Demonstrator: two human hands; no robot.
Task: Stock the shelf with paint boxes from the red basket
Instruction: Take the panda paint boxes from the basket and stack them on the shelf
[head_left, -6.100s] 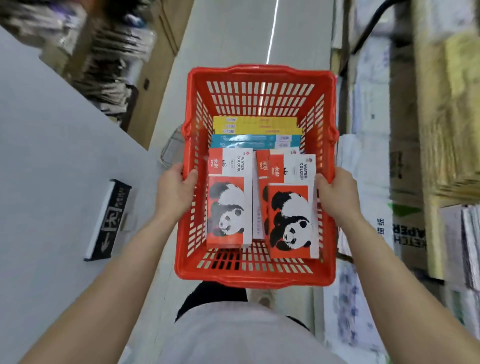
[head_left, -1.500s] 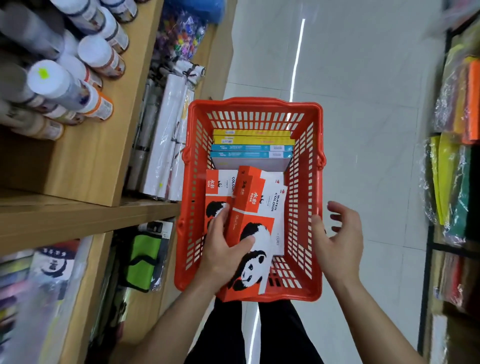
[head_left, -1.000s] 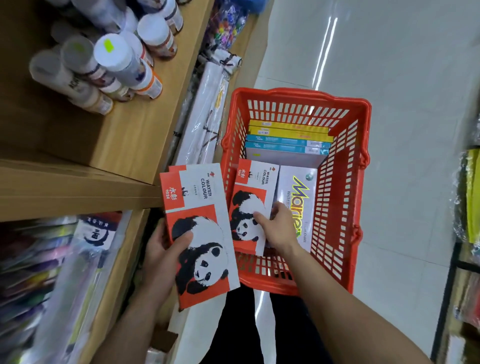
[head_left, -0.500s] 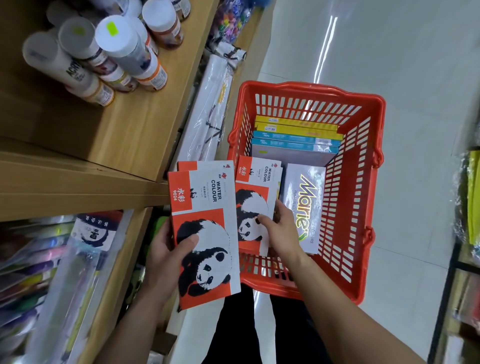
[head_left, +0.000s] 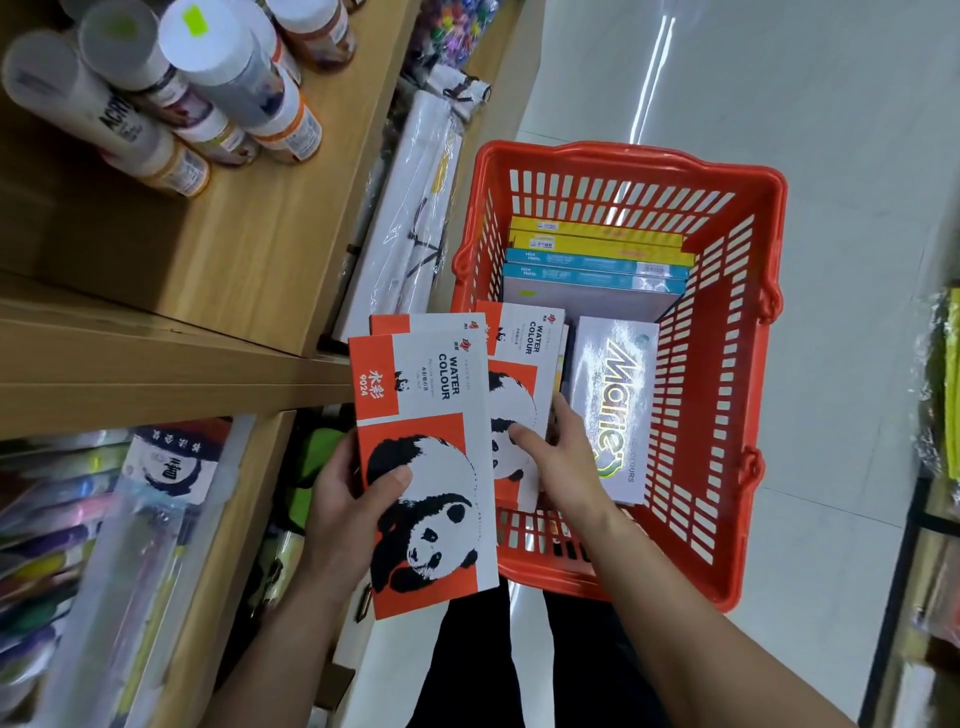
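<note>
The red basket (head_left: 727, 395) stands on the floor at my feet, right of the wooden shelf (head_left: 218, 270). My left hand (head_left: 343, 514) grips a stack of two red-and-white panda watercolour boxes (head_left: 423, 415) outside the basket's left wall. My right hand (head_left: 563, 457) reaches into the basket and grips another panda watercolour box (head_left: 522, 364) at its lower edge, thumb on its face. Beside it lies a silver Marie's box (head_left: 615, 400). Yellow boxes (head_left: 597, 239) and blue boxes (head_left: 592, 270) stand on edge at the basket's far end.
White paint bottles (head_left: 171, 88) lie on the upper shelf board. Wrapped canvases (head_left: 410, 218) lean between the shelf and the basket. Bagged brushes and packets (head_left: 104, 514) fill the lower shelf. Another rack (head_left: 940, 395) borders the aisle at right. Pale tiled floor (head_left: 779, 78) lies beyond.
My left hand lifted the panda boxes out of the basket to the left and holds them steady. My right hand went into the basket and closed on another panda box, raising it slightly.
</note>
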